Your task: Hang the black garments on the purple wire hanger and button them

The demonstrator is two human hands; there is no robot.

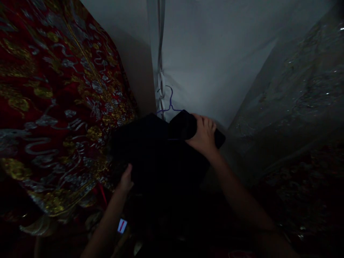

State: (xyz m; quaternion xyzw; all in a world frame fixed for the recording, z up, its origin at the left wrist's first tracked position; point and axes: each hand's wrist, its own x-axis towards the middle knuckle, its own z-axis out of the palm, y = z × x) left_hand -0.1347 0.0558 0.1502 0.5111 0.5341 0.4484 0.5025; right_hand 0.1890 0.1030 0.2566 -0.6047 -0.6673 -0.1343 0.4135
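A black garment [156,154] hangs in the middle, its details lost in the dark. Above its neck opening rises the hook of a thin purple hanger [171,105], near some pale rings on the wall side. My right hand [204,134] is closed around the garment's upper right part, the fingers curled over the cloth. Lower down at the left edge is my left hand [126,180], its thumb lying against the black cloth while the other fingers are hidden behind it. That hand appears to hold the garment's side.
At left hangs a red garment [77,89] with gold and silver embroidery. A pale wall [215,46] lies behind, with a vertical strip [156,39] on it. Sheer, glittering material [298,79] covers the right. A small white tag [122,226] shows below my left hand.
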